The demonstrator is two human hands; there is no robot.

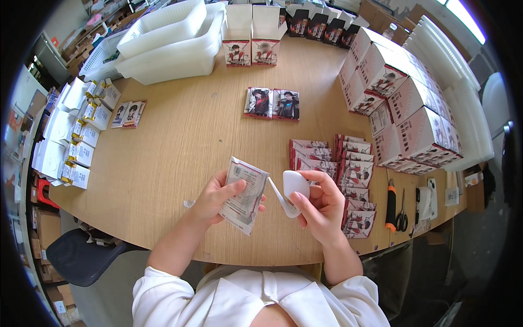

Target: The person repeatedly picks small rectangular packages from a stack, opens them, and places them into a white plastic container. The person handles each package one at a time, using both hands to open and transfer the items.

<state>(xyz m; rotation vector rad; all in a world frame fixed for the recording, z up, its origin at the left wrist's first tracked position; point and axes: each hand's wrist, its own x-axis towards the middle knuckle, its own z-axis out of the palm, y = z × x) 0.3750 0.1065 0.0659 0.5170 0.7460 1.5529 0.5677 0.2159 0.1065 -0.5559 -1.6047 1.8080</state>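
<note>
My left hand (215,196) is closed on a flat packet (244,195), thumb across its grey-and-white printed back. The packet is tilted above the near part of the table. In my right hand (322,210), pinched between thumb and fingers, is a small white rounded device (295,185) with a narrow white arm. The arm's tip points at the packet's upper right edge; I cannot tell whether they touch. To the right of that hand lie overlapping rows of red-and-white packets (357,171). Farther off, two dark-pictured packets (271,103) lie side by side.
White boxes (406,98) are stacked at the right, near scissors (402,218) and an orange-and-black cutter (391,204). White plastic bins (174,54) and two open boxes (251,52) stand at the back. Small white boxes (76,131) and a few packets (129,114) are at the left.
</note>
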